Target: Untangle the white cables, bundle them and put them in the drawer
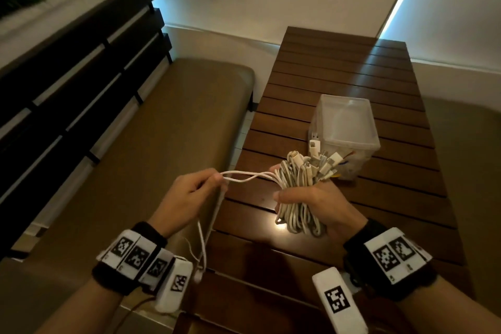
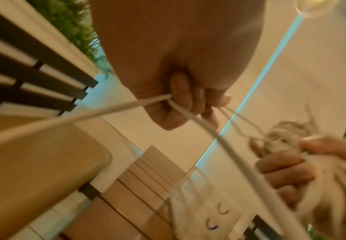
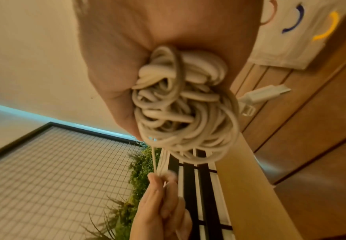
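Observation:
My right hand grips a thick bundle of white cables above the slatted wooden table; several plugs stick out of its top. From below, the right wrist view shows the bundle of white cables as coiled loops packed in my fist. My left hand pinches a loose white cable that runs taut from the bundle, and its tail hangs down past my left wrist. In the left wrist view my left hand has its fingers curled round that loose white cable. No drawer shows in these views.
A clear plastic box stands on the table just beyond the bundle. A brown cushioned bench with a dark slatted backrest runs along the left. Another cushion lies right of the table. Walls close off the far end.

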